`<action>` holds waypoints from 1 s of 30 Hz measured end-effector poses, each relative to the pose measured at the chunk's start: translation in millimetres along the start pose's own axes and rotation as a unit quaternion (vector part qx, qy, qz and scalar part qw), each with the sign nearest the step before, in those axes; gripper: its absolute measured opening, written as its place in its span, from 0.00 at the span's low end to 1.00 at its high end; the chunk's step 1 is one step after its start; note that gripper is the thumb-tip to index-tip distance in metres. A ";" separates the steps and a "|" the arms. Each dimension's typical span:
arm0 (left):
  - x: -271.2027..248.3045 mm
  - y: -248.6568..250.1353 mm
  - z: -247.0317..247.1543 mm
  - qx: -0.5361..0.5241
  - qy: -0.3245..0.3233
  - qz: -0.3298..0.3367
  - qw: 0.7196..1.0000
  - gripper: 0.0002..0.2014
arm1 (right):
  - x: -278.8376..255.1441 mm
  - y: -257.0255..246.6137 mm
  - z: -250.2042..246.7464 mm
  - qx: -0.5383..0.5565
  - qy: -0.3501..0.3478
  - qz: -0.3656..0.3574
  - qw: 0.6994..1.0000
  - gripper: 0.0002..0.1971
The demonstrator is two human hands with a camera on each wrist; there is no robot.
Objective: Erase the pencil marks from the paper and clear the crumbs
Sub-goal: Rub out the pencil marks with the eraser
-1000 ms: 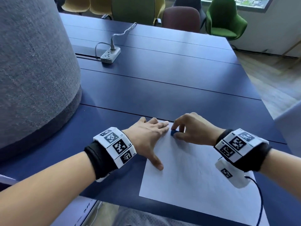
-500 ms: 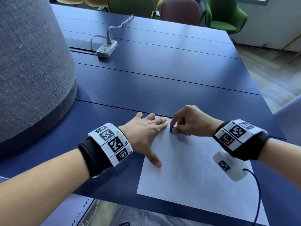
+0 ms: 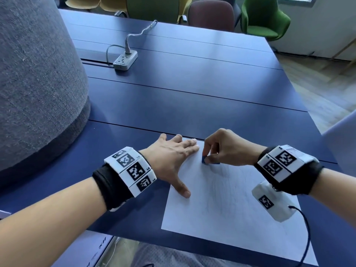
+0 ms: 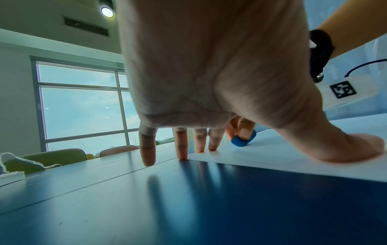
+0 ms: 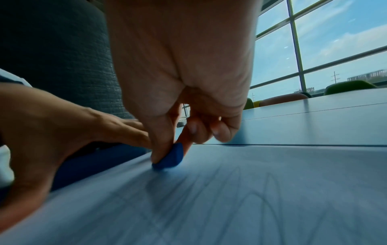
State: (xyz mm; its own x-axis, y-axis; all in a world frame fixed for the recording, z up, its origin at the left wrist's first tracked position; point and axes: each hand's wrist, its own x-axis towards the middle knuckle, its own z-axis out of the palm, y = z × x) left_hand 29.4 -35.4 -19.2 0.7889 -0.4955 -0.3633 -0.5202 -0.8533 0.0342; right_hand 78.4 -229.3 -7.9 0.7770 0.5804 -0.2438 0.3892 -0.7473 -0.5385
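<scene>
A white sheet of paper (image 3: 227, 214) with faint pencil lines lies near the front edge of the dark blue table (image 3: 192, 105). My left hand (image 3: 173, 157) lies flat with spread fingers on the paper's far left corner, thumb (image 3: 183, 190) pressing its left edge. My right hand (image 3: 225, 149) pinches a small blue eraser (image 3: 204, 159) between thumb and fingers and presses it on the paper near its top edge. The eraser (image 5: 170, 156) touches the sheet beside pencil strokes (image 5: 261, 190). From the left wrist the eraser (image 4: 243, 140) shows beyond my fingers.
A large grey fabric-covered column (image 3: 34, 83) stands on the left. A white power strip (image 3: 125, 60) with its cable lies at the back of the table. Green and maroon chairs (image 3: 264, 18) stand behind the far edge. A black cable (image 3: 306, 234) hangs from my right wrist.
My right hand has slid the eraser a little across the top of the paper. The left hand stays pressed on the corner. The head view has shifted slightly.
</scene>
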 end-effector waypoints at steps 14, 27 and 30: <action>-1.4 3.3 -3.5 0.000 -0.016 -0.009 1.000 0.63 | -0.8 4.0 0.6 -0.004 0.055 0.033 0.998 0.04; -0.8 5.1 -5.9 -0.004 -0.028 -0.013 1.000 0.63 | -11.3 -2.4 4.7 0.005 -0.027 0.027 0.999 0.04; -1.0 4.5 -5.7 0.000 -0.027 -0.011 1.000 0.63 | -4.8 0.0 2.1 0.012 0.028 0.043 0.999 0.03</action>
State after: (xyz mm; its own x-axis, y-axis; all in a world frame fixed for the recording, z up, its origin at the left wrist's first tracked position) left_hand 28.2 -39.6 -13.4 0.7817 -0.4673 -0.4129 -0.5030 -0.8639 0.0255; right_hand 73.6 -231.4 -8.4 0.8337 0.4950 -0.2447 0.3084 -0.7850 -0.5373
